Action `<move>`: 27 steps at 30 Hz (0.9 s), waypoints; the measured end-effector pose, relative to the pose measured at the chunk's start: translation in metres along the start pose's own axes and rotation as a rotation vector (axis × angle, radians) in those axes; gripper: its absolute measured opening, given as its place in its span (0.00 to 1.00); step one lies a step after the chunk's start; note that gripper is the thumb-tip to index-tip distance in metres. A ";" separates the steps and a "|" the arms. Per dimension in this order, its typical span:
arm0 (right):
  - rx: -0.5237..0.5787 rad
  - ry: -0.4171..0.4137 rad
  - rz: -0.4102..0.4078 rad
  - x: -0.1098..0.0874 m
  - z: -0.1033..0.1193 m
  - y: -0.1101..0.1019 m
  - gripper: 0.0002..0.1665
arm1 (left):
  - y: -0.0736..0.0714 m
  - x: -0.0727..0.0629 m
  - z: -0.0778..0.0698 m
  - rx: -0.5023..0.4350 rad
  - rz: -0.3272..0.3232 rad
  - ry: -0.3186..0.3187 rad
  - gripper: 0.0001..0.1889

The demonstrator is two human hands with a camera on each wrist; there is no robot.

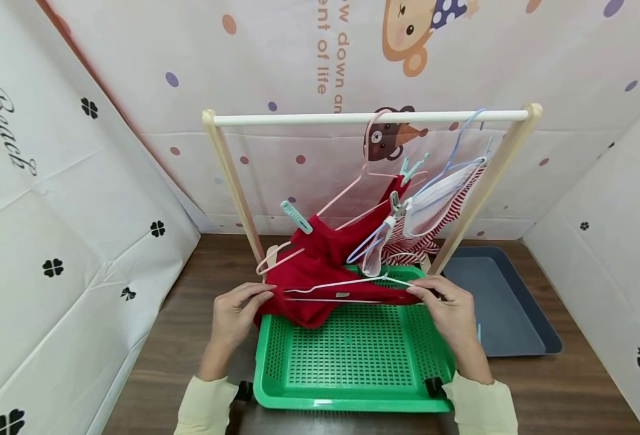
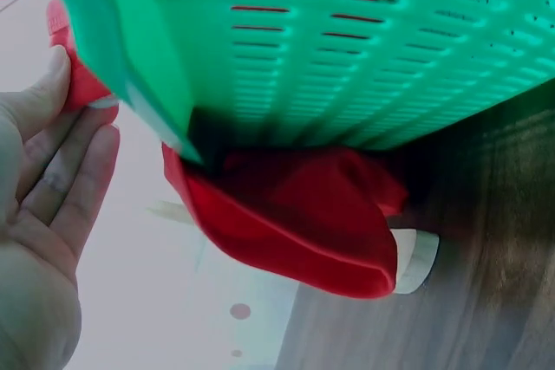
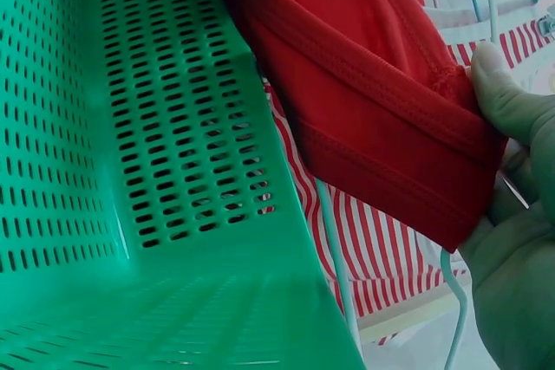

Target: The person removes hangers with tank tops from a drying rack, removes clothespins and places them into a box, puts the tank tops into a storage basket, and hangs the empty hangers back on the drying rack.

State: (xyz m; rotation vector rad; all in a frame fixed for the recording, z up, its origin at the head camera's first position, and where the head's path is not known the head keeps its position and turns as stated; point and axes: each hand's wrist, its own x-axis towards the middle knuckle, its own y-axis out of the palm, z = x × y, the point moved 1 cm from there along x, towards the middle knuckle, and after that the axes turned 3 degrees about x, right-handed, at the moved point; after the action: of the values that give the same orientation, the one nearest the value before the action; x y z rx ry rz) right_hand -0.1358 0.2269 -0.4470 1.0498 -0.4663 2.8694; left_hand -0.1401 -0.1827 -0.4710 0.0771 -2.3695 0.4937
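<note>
My left hand (image 1: 235, 317) pinches one end of the waistband of a red garment (image 1: 303, 311), and my right hand (image 1: 446, 309) pinches the other end. The band is stretched sideways over the back of a green perforated basket (image 1: 347, 393). A white hanger (image 1: 347, 282) lies along the waistband opening, its hook pointing away from me. In the right wrist view, thumb and fingers grip a corner of the garment's red band (image 3: 373, 119). A loose red part (image 2: 286, 214) hangs beyond the basket's edge in the left wrist view.
Behind the basket stands a drying rack (image 1: 320, 118) with wooden legs. On it hang a red garment (image 1: 327, 238) clipped to a pink hanger by mint clothespins (image 1: 296, 217), and a red-striped white cloth (image 1: 445, 199) on a blue hanger. A dark grey tray (image 1: 515, 308) lies right.
</note>
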 end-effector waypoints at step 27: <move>0.066 -0.017 -0.061 0.001 -0.001 -0.002 0.18 | -0.009 -0.009 0.022 0.026 -0.074 -0.052 0.11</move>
State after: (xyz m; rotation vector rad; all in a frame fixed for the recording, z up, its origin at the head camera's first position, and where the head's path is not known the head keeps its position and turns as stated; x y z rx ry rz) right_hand -0.1364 0.2291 -0.4466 1.0795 -0.3363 2.8431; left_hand -0.1449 -0.2002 -0.4886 0.1903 -2.4017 0.4921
